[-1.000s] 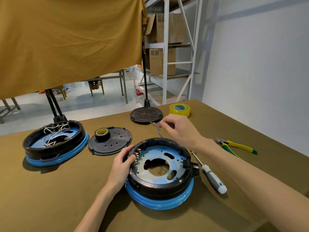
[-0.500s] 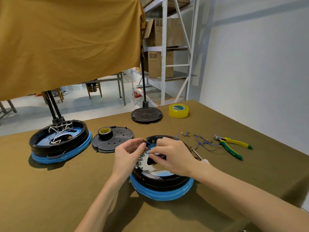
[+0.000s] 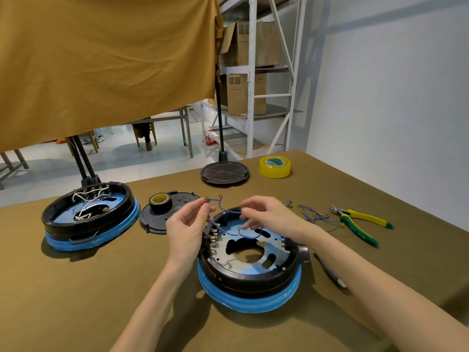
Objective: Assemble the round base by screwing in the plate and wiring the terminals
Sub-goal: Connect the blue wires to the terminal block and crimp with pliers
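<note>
Your left hand (image 3: 186, 226) and right hand (image 3: 266, 214) each pinch the blue wire (image 3: 238, 234) (brass-tipped ends) above the round base (image 3: 250, 265), which sits on the tabletop (image 3: 76, 301).

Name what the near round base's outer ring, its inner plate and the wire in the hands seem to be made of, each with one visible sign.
Round base outer ring: looks like black moulded plastic, with a dull sheen. Inner plate: probably sheet metal, flat and pale with punched cut-outs, tinted blue, maybe by a film. Wire, held by left hand and right hand: blue insulation, likely plastic, ending in brassy metal lugs.
</note>
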Demonstrator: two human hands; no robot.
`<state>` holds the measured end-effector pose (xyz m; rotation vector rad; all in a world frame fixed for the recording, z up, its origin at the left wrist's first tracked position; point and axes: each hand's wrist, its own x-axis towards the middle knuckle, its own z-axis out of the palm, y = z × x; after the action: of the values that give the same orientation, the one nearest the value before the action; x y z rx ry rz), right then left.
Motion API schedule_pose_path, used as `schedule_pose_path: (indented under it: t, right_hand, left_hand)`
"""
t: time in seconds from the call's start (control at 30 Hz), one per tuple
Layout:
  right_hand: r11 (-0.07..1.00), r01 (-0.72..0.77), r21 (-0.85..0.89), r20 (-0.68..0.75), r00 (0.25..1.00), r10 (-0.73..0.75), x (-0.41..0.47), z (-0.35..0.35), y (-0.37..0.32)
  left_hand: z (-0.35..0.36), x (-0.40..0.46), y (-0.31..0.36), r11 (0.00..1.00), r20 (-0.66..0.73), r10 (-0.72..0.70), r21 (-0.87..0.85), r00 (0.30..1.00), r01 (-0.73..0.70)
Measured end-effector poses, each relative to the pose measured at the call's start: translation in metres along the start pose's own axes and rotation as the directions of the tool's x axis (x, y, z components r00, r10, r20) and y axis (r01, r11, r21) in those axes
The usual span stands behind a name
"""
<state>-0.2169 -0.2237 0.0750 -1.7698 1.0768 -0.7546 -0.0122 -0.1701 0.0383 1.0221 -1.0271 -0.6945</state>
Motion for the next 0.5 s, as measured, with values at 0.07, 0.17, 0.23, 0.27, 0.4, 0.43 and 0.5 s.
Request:
schedule_pose_path:
  t: [0.07, 0.17, 0.23, 0.27, 0.4, 0.43, 0.5]
  right_hand:
    - [1.0, -0.006, -0.006, 0.097, 0.995, 0.007, 0.004, 0.002, 0.001]
    - [0.997, 0.072, -0.007, 0.105, 0.992, -0.07, 0.01, 0.006, 0.003]
    - [0.996, 0.081, 0.021, 0.052, 0.995, -0.082, 0.012, 0.006, 0.008]
    - [0.996, 0.073, 0.05, 0.018, 0.997, -0.074, 0.013, 0.004, 0.011]
    - [0.967, 0.032, 0.254, -0.075, 0.997, -0.013, 0.018, -0.003, 0.018]
    - [0.94, 0.027, 0.34, -0.098, 0.995, 0.007, 0.02, -0.004, 0.017]
    - [0.891, 0.031, 0.454, -0.123, 0.992, 0.028, 0.024, -0.006, 0.014]
  left_hand:
    - [-0.001, 0.001, -0.004, 1.0, 0.009, -0.007, 0.001, 1.0, 0.007]
    - [-0.003, 0.001, -0.01, 1.0, 0.036, -0.016, 0.019, 0.999, 0.015]
    - [-0.004, 0.002, -0.013, 0.999, 0.049, -0.015, 0.047, 0.999, 0.013]
    - [-0.005, 0.002, -0.014, 0.998, 0.056, -0.014, 0.059, 0.998, 0.011]
    - [-0.01, 0.003, -0.016, 0.982, 0.182, -0.029, 0.188, 0.983, -0.006]
    - [-0.011, 0.004, -0.015, 0.975, 0.227, -0.042, 0.221, 0.973, -0.009]
    - [-0.013, 0.005, -0.012, 0.962, 0.302, -0.063, 0.271, 0.951, -0.022]
